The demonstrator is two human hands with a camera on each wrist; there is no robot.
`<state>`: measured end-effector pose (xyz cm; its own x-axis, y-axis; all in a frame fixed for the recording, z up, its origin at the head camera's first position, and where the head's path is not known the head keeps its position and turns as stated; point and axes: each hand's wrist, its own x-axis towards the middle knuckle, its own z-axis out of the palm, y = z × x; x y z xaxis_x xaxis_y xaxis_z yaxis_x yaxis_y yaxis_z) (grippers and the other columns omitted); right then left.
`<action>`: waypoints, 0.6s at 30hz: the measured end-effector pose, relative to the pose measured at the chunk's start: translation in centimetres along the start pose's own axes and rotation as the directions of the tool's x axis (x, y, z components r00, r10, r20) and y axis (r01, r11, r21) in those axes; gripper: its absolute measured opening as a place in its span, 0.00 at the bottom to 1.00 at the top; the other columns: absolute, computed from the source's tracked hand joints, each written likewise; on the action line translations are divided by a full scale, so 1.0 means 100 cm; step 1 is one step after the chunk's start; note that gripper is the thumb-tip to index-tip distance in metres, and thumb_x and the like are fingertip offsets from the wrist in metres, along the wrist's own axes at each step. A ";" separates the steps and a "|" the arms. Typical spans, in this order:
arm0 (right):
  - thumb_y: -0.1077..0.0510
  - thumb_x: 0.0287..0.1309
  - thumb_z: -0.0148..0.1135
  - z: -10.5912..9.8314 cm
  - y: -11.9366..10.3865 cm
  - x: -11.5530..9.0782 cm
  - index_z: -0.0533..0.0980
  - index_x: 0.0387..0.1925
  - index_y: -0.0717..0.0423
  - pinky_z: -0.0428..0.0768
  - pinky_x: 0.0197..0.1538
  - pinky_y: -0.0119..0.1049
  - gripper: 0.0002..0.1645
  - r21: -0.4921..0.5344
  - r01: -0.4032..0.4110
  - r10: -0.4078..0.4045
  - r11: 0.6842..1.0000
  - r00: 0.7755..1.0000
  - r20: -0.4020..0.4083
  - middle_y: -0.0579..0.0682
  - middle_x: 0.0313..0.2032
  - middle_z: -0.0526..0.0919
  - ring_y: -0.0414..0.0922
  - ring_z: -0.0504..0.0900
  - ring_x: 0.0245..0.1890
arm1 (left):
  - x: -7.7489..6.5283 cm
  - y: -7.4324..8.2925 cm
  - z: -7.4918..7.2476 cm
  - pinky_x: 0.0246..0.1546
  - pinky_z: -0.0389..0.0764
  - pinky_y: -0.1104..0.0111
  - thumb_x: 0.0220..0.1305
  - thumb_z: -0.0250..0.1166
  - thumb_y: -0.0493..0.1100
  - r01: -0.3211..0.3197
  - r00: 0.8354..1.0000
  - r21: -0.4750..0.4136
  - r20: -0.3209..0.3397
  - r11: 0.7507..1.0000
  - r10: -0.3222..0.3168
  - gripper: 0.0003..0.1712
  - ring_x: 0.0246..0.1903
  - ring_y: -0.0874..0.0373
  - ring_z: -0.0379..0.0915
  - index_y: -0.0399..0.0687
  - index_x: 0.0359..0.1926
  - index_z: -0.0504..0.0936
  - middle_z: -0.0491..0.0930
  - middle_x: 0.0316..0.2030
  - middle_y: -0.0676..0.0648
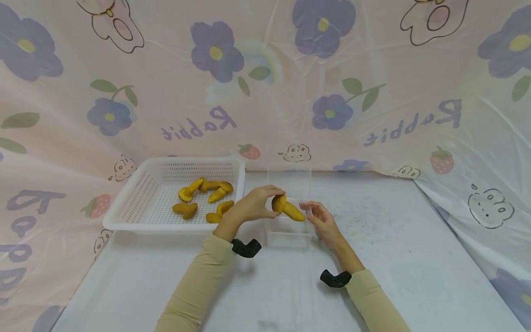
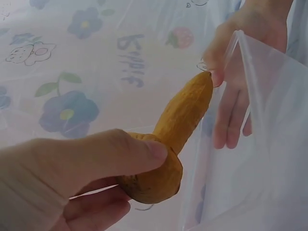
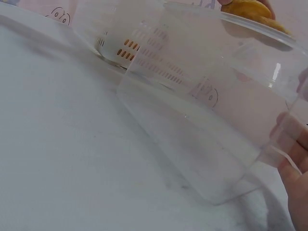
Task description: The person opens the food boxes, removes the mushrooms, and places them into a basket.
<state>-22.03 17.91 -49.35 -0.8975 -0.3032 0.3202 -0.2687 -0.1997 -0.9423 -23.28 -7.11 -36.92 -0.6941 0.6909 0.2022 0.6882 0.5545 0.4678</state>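
In the head view my left hand grips a yellow-brown mushroom by its cap, over a clear plastic box. The left wrist view shows the thumb pressing the cap, while the stem points up and away toward the other hand. My right hand is at the box's right side with its fingers extended. In the right wrist view, part of that hand shows at the box's side wall, some of the fingers seen through the plastic.
On the left stands a white perforated basket with several similar mushrooms in it. Everything rests on a white table. A pink curtain printed with flowers and rabbits hangs behind and at both sides.
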 end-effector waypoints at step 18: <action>0.68 0.67 0.49 -0.002 0.003 0.000 0.65 0.58 0.69 0.68 0.64 0.16 0.19 0.028 0.030 -0.031 0.999 0.999 0.010 0.37 0.55 0.79 0.30 0.73 0.60 | -0.033 -0.004 -0.032 0.58 0.81 0.60 0.55 0.72 0.40 0.023 0.994 0.014 -0.102 1.000 -0.022 0.31 0.54 0.49 0.76 0.36 0.60 0.75 0.78 0.57 0.40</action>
<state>-22.12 18.01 -49.62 -0.8854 -0.3060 0.3499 -0.2858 -0.2353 -0.9290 -21.94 -11.12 -35.07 -0.7270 0.6274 0.2791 0.6746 0.5768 0.4606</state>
